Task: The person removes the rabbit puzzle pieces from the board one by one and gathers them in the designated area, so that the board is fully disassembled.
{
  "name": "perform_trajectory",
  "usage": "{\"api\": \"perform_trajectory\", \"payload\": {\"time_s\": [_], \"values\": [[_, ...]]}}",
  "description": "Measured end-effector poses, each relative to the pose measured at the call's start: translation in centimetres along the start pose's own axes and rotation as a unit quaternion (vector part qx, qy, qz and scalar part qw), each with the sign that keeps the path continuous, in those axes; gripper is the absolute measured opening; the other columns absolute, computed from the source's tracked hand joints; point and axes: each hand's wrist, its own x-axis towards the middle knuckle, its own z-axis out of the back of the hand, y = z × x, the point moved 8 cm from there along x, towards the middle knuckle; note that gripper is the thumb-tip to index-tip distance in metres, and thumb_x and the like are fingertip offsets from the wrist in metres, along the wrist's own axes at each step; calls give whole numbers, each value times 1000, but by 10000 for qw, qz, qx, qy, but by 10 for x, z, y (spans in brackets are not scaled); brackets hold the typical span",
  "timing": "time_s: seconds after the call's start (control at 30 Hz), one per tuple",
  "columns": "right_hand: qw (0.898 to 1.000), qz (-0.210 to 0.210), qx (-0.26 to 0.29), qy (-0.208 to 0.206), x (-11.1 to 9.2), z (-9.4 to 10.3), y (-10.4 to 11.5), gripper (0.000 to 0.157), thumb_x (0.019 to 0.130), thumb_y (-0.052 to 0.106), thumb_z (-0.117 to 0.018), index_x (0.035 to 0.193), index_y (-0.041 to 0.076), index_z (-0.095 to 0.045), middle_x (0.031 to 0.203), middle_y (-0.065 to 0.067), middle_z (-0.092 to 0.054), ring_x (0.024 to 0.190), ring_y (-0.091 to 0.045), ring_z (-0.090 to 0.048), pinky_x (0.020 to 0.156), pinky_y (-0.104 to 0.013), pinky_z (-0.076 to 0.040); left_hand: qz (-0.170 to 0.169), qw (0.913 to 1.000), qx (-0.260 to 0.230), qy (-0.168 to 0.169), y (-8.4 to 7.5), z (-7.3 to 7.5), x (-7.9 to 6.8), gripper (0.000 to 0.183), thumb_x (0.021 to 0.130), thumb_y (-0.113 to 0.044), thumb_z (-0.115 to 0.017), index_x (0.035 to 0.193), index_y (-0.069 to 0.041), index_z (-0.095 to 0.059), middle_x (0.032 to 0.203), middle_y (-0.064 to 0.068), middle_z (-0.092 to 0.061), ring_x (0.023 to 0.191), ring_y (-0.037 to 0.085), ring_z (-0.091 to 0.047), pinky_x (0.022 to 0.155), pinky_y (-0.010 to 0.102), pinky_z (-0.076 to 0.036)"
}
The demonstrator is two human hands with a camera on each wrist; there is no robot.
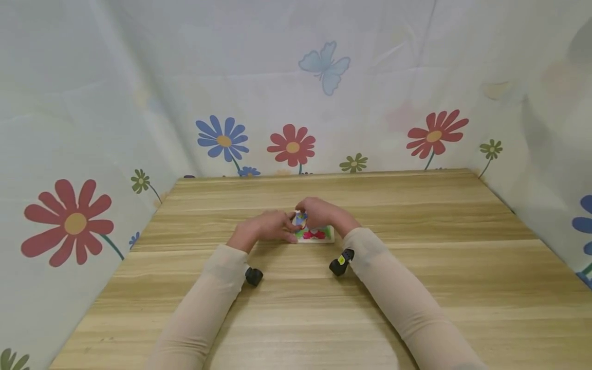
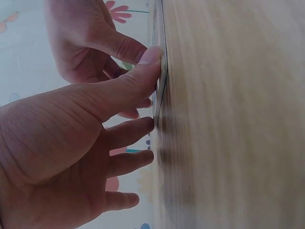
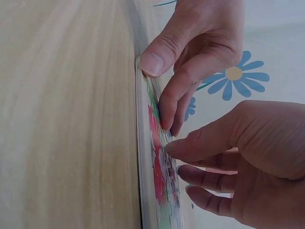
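Observation:
A small flat board [image 1: 329, 236] with a colourful picture and a pale border, like a puzzle, lies on the table between the two hands. Red and green shapes show on the picture [image 3: 158, 171] in the right wrist view. My left hand [image 1: 268, 227] holds the board's left side, thumb at the near corner and bent fingers over the picture. From above, my right hand [image 1: 321, 213] bends over the board's far part. Its thumb and fingertips touch the picture; whether they pinch a piece is hidden. The left wrist view gives only the board's thin edge [image 2: 162, 88].
The wooden table [image 1: 287, 303] stretches around the board. Behind it and at both sides hang pale curtains [image 1: 259, 67] printed with flowers and a butterfly. A small black camera [image 1: 341, 262] sits on the right wrist, another black camera [image 1: 254, 276] on the left.

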Motion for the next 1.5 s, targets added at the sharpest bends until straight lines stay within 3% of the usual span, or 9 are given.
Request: {"api": "perform_trajectory", "payload": {"time_s": [0.2, 0.47, 0.7, 0.93, 1.27, 1.5], "values": [[9998, -50, -92, -164, 0, 5, 1, 55, 85, -9, -64, 139, -4, -54, 132, -16, -62, 117, -26, -58, 95, -35, -52, -11, 9999, -164, -29, -1, 3, 0, 45, 91, -37, -73, 131, -17, -68, 160, 9, -32, 141, 28, -40, 111, 40, -39], [9976, 129, -201, -647, 6, 5, 3, 37, 87, -9, -65, 123, -5, -67, 117, -16, -69, 106, -26, -64, 93, -37, -54, -125, 9999, -10, -37, -1, 4, -1, 38, 92, -37, -72, 123, -15, -74, 158, 13, -34, 138, 30, -44, 104, 38, -44], [9982, 102, -202, -547, 8, -5, 1, 37, 86, -12, -63, 122, -4, -68, 119, -16, -68, 99, -23, -61, 89, -36, -53, -118, 9999, -3, -4, 1, -2, 0, 38, 91, -38, -73, 122, -17, -74, 158, 12, -35, 137, 29, -45, 104, 37, -45], [9962, 94, -690, -521, 10, -7, 0, 45, 87, -8, -65, 132, -6, -60, 127, -20, -61, 119, -29, -56, 104, -39, -46, 20, 9999, -115, -15, 1, -3, 1, 42, 90, -37, -74, 127, -17, -71, 160, 9, -32, 140, 25, -42, 109, 39, -40], [9969, 133, -686, -368, 9, -8, -1, 41, 91, -6, -64, 131, -6, -61, 125, -20, -56, 113, -26, -54, 100, -37, -48, -15, 9999, -121, 15, 0, -1, 1, 44, 91, -36, -73, 130, -17, -69, 160, 9, -31, 141, 27, -40, 111, 40, -39], [9960, 176, -732, -489, 10, -4, 0, 37, 89, -5, -65, 127, -4, -64, 123, -17, -63, 115, -28, -56, 101, -39, -47, -83, 10000, -38, 20, -1, 0, 1, 43, 91, -37, -73, 128, -16, -70, 160, 9, -33, 140, 28, -42, 109, 39, -41]]}}
